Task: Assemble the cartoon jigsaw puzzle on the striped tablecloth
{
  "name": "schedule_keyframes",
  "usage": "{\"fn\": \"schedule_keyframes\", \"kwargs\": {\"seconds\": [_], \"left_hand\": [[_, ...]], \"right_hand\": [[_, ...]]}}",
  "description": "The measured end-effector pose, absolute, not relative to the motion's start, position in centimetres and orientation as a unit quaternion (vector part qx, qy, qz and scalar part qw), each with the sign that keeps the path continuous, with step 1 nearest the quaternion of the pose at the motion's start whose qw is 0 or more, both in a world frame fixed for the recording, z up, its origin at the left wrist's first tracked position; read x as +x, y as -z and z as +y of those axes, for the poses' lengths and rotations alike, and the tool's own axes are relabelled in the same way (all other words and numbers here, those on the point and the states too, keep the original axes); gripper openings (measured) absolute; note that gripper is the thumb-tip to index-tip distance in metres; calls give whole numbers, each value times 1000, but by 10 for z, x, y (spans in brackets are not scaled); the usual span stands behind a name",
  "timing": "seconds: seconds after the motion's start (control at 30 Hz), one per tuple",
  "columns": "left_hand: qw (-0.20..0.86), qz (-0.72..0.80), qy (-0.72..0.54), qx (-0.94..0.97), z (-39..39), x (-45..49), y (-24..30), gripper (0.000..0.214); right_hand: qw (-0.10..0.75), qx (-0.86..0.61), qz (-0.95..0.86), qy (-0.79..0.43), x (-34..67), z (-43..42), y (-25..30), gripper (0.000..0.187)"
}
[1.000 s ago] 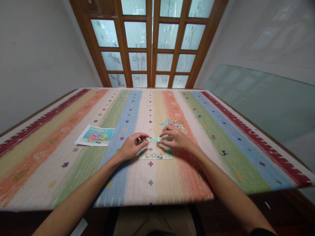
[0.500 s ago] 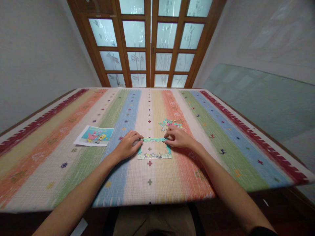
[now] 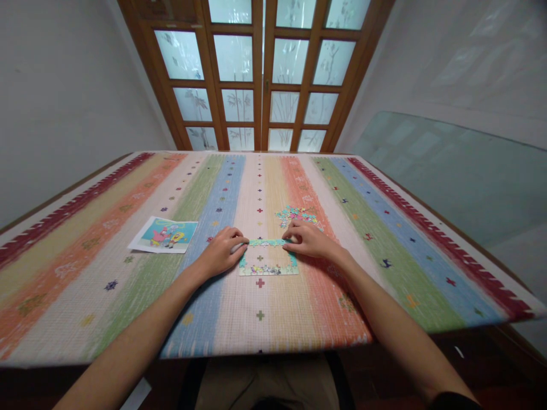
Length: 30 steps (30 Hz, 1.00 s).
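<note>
A rectangular frame of joined jigsaw puzzle pieces (image 3: 268,271) lies on the striped cloth, with bare cloth showing inside it. My left hand (image 3: 225,248) is closed at the frame's far left corner, thumb and fingers pinching the end of the top strip (image 3: 267,243). At the far right corner, my right hand (image 3: 308,240) pinches the other end of that strip. The fingers hide both far corners. Just beyond my right hand is a heap of loose puzzle pieces (image 3: 297,214), mostly turquoise with some pink.
A printed cartoon picture (image 3: 164,235) lies left of my left hand. The striped tablecloth (image 3: 260,330) covers the table up to its near edge. Wooden doors with glass panes (image 3: 262,85) stand behind the table, and a pale glass panel (image 3: 448,171) leans at the right.
My right hand has shifted very slightly left along the top strip. My left hand and the puzzle frame stay almost where they were.
</note>
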<state>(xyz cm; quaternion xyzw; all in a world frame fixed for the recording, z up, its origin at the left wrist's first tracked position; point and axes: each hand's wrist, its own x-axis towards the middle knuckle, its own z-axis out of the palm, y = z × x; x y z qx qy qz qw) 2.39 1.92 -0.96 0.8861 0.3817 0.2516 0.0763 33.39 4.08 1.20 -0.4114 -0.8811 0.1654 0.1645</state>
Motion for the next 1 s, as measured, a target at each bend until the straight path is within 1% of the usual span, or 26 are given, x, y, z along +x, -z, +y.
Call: {"fn": "schedule_keyframes", "kwargs": {"seconds": [0.7,1.0], "left_hand": [[71,381,-246,888,19,24,11,25],[72,382,-242,889,19,23,10,25]], "right_hand": [[152,-429,-876,-160,330,38,-15,7],[138,-427,-878,-167,332,36,-21,10]]}}
